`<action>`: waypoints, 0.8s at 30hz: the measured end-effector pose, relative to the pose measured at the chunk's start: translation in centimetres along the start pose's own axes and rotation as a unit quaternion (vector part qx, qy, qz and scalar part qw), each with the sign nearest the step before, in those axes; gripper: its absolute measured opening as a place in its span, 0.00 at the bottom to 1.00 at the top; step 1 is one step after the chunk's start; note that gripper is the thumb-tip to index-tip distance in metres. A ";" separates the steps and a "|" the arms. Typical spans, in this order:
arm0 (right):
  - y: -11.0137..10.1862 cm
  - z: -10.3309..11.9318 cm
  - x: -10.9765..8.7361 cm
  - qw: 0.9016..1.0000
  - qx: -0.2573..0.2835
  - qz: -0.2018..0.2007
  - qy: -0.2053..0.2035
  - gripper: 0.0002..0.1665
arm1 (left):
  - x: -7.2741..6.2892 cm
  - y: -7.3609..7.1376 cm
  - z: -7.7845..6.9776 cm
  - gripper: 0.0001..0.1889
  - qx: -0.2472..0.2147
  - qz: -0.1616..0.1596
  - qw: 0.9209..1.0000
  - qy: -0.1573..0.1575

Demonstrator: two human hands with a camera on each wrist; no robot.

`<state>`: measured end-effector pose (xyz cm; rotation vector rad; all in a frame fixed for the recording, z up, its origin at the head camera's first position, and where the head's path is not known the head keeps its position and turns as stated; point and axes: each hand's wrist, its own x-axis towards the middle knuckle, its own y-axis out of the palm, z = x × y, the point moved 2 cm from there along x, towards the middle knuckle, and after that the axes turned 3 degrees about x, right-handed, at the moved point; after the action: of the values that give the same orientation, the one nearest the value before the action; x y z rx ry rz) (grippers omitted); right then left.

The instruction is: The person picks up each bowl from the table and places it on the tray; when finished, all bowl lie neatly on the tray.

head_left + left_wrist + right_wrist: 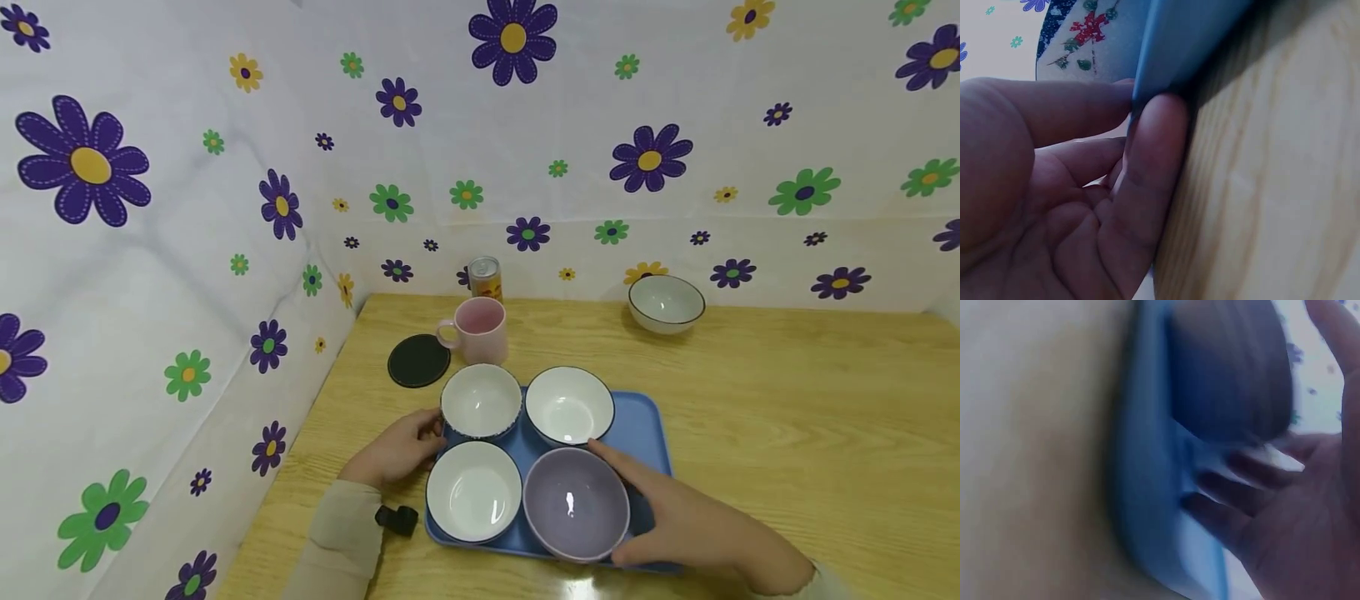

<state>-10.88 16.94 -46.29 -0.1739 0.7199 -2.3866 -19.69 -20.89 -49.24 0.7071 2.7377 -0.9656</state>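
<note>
A blue tray (637, 425) carries a purple bowl (576, 504) at its front right. A white bowl (474, 492) with a dark rim stands at front left, with two more, a chipped-looking rimmed bowl (481, 402) and another white bowl (570, 406), behind. My left hand (397, 450) pinches the tray's left rim, one fingertip low against its edge in the left wrist view. Beside the purple bowl, my right hand (686, 517) has its fingers spread along the bowl's right side. In the blurred right wrist view, whether they touch the bowl (1232, 369) is unclear.
Behind the tray stand a pink mug (482, 333) and a drink can (486, 279). A black round coaster (418, 361) lies left of the mug. Farther back to the right is another white bowl (667, 305). Flowered cloth (562, 108) borders the wooden table at back and left.
</note>
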 end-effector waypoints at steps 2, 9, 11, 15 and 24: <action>-1.4 0.2 0.2 1.000 -0.007 0.001 -0.011 0.54 | 0.0 0.0 0.1 0.15 -0.002 -0.001 1.000 0.000; -6.9 0.1 1.5 0.982 -0.069 -0.174 -0.032 0.21 | 0.3 0.0 0.5 0.15 0.003 -0.006 1.000 0.006; -8.4 -0.3 1.9 0.970 -0.087 -0.228 -0.011 0.19 | 0.3 0.0 0.5 0.15 0.005 -0.004 1.000 0.006; -10.8 -1.6 2.7 0.948 -0.105 -0.300 0.022 0.20 | 0.1 0.0 0.4 0.14 0.003 0.000 1.000 0.002; -15.3 -5.7 5.5 0.926 -0.094 -0.352 0.095 0.49 | 0.1 -0.1 0.3 0.15 -0.003 -0.004 1.000 -0.009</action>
<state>-25.10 26.15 -43.12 -0.3293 1.1264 -3.0400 -19.83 -21.10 -49.41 0.6842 2.7280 -0.9596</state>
